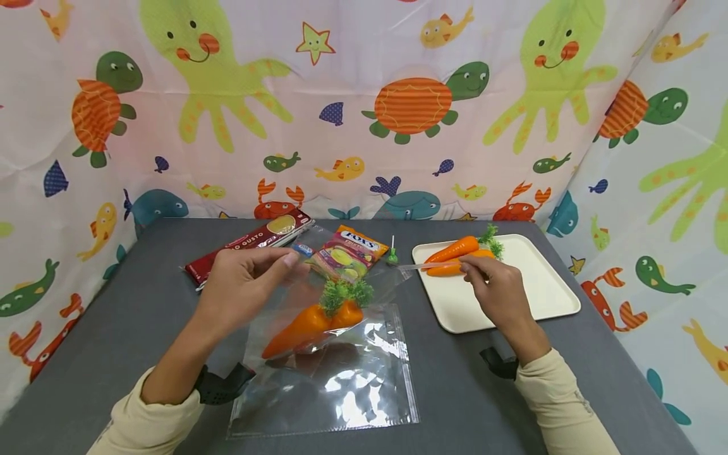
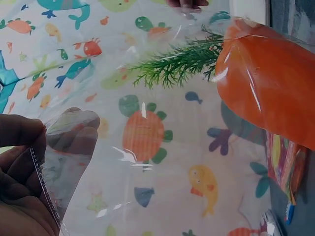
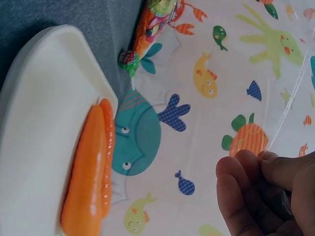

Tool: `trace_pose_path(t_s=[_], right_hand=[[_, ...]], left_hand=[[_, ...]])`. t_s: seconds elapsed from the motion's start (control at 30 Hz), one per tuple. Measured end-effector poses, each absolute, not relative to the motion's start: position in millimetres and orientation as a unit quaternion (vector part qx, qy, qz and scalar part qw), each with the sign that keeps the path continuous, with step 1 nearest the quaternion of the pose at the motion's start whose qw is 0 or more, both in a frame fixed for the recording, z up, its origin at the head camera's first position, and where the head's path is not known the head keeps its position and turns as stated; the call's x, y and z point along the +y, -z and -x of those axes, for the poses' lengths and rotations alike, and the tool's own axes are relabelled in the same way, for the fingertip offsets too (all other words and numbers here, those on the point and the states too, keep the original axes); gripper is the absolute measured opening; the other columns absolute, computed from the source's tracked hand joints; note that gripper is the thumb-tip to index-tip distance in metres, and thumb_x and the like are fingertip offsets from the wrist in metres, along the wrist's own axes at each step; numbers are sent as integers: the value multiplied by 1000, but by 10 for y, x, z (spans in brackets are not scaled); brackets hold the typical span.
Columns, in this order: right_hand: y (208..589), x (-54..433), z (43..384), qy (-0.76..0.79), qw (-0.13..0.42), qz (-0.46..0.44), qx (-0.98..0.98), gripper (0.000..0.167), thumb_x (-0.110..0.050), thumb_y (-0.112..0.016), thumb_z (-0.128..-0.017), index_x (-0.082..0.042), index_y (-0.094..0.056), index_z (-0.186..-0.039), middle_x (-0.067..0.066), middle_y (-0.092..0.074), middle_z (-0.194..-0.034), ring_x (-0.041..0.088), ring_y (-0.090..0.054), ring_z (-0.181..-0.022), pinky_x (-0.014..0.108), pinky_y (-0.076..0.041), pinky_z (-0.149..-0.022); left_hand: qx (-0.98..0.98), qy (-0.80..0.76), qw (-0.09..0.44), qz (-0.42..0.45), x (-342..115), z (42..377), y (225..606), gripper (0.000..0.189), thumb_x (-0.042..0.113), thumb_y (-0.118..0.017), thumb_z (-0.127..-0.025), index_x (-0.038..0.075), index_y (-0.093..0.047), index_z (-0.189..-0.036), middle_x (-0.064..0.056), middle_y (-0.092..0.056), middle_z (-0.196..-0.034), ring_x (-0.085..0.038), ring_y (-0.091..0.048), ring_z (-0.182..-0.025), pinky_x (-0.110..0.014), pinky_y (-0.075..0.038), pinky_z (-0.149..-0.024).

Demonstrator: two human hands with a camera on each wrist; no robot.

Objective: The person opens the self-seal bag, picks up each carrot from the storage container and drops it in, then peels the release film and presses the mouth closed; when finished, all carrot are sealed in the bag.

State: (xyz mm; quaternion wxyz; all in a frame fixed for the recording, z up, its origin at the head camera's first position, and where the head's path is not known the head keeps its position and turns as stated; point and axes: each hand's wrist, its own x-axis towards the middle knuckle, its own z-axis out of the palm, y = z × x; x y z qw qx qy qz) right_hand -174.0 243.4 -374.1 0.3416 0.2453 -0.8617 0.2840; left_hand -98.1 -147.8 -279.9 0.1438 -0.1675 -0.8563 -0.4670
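A clear plastic zip bag [image 1: 364, 392] lies over the table with its top edge lifted. My left hand [image 1: 244, 287] pinches one top corner between thumb and finger; the left wrist view shows the ridged edge of the film there. At the other end, my right hand [image 1: 500, 294] pinches the bag's stretched edge, above the tray's near-left side. Inside the bag are orange toy carrots [image 1: 298, 328] with frilly green tops [image 1: 347, 294], pointing toward the lower left. In the left wrist view, a carrot [image 2: 266, 78] shows large behind the film.
A cream tray [image 1: 548, 287] at the right holds two more carrots [image 1: 452, 251]. Behind the bag lie a Fox's candy packet [image 1: 349, 253], a lollipop [image 1: 392, 256] and a long dark red packet [image 1: 256, 240]. A sea-animal curtain [image 1: 341, 76] hangs along the grey table's back.
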Motion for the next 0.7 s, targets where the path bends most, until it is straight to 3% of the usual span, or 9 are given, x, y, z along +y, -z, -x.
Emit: trace_pose_path(t_s=[0.1,0.47,0.7], right_hand=[[3778,2466,1741,-277,334,-235,-870,19,7,-76,-79,5,-73,-98,9,-70,-76,15,-63,-61,14,-46,-55],[3850,2639,1771,-255,331,-208,-884,18,7,-75,-80,6,-73,-97,11,-69,-74,18,-63,-60,3,-38,-57],[3915,2764,1808,-265,326,-187,-888,14,7,-73,-82,7,-72,-96,12,-69,-73,20,-64,-60,2,-37,-57]], left_hand=[[-856,467,145,166,-1478,976,2802,22,23,-67,-95,6,-77,-103,2,-74,-85,-20,-61,-66,-23,-48,-52],[-844,483,151,177,-1493,970,2809,19,19,-67,-94,4,-76,-101,3,-74,-84,-8,-69,-78,-24,-56,-70],[-845,483,146,178,-1488,976,2818,19,20,-67,-94,5,-76,-102,3,-74,-85,-14,-66,-71,-22,-54,-62]])
